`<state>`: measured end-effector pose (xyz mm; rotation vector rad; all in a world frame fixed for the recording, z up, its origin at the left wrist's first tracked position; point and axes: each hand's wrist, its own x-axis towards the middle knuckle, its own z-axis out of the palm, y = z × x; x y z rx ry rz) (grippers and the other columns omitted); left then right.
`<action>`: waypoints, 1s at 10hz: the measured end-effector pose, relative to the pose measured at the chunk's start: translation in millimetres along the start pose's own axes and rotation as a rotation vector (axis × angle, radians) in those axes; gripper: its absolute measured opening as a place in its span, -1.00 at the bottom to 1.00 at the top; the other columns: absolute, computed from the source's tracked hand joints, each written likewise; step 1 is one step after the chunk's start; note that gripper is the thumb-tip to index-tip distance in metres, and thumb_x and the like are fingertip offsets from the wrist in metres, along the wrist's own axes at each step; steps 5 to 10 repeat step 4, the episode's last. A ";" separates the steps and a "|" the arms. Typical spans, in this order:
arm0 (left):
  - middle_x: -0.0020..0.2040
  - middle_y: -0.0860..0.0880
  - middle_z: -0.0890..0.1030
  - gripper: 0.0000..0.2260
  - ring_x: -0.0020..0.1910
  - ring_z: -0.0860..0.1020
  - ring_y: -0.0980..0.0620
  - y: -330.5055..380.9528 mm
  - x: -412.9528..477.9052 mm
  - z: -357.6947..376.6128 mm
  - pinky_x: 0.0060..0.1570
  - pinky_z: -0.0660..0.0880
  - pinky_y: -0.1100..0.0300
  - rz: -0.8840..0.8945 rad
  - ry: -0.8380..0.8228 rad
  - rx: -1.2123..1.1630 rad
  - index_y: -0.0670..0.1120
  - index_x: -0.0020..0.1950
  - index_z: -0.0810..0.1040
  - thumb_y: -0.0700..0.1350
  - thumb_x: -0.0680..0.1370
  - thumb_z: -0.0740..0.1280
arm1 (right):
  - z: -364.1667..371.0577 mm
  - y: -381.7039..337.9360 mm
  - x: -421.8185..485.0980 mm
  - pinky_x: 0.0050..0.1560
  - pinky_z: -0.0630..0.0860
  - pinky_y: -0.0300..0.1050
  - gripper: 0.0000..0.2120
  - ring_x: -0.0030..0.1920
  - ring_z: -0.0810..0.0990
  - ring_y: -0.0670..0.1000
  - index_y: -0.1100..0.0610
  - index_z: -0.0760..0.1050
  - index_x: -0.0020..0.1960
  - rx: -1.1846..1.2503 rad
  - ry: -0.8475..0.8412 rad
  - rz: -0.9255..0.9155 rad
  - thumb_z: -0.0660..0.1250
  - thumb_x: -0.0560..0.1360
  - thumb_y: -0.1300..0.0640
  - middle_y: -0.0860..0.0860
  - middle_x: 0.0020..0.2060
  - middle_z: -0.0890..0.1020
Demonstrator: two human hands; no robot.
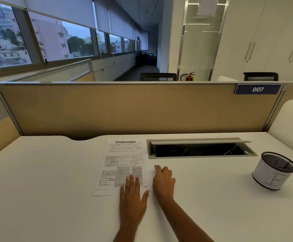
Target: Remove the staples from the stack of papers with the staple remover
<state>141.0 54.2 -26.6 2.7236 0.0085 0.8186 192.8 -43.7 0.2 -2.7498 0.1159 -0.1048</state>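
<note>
A printed stack of papers [123,165] lies on the white desk [46,180], its long side running away from me. My left hand [133,194] presses flat on the lower right part of the sheet, fingers straight and spread. My right hand [164,182] sits just right of the paper's edge with its fingers curled over a small grey object [155,167], likely the staple remover, of which only the tip shows. No staple can be made out on the paper.
An open cable tray [201,149] is sunk into the desk behind my right hand. A black mesh pen cup [274,170] with a white label marked "B" stands at the right. A tan partition [124,109] closes off the desk's far side.
</note>
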 end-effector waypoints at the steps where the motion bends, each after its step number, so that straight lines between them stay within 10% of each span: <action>1: 0.50 -0.06 -0.13 -0.46 0.38 -0.43 0.18 -0.7 -1.1 -1.9 0.35 -0.36 0.26 -0.021 -0.057 0.014 -0.03 0.39 -0.40 0.19 0.52 -0.32 | 6.1 2.4 2.5 0.21 0.35 -0.05 -0.56 0.24 0.35 0.08 0.09 0.14 0.39 -0.023 0.008 0.011 0.14 0.55 0.05 0.08 0.29 0.36; 2: 0.30 -0.18 0.45 -0.32 0.37 -0.43 0.20 0.4 -0.2 -3.1 0.35 -0.37 0.27 -0.052 -0.138 -0.020 -0.23 0.39 0.19 0.19 0.52 -0.32 | 7.6 2.0 3.0 0.17 0.37 -0.07 -0.59 0.21 0.38 0.08 0.10 0.16 0.38 -0.021 0.022 0.015 0.12 0.56 0.08 0.09 0.26 0.39; 3: 0.16 -0.18 0.58 -0.27 0.38 -0.41 0.21 -6.2 -5.1 3.9 0.35 -0.36 0.28 -0.018 -0.087 -0.032 -0.19 0.15 0.52 0.19 0.52 -0.31 | 7.4 5.2 3.5 0.19 0.38 -0.08 -0.60 0.23 0.38 0.07 0.08 0.16 0.38 -0.009 0.059 -0.002 0.07 0.57 0.03 0.06 0.29 0.38; 10: 0.19 -0.20 0.54 -0.26 0.39 -0.37 0.23 -6.6 -5.8 7.6 0.33 -0.39 0.31 0.018 0.008 -0.031 -0.20 0.18 0.50 0.19 0.52 -0.33 | 0.5 14.6 -1.2 0.22 0.37 -0.03 -0.57 0.27 0.38 0.08 0.04 0.17 0.39 0.044 0.066 0.041 -0.01 0.57 -0.07 0.06 0.32 0.37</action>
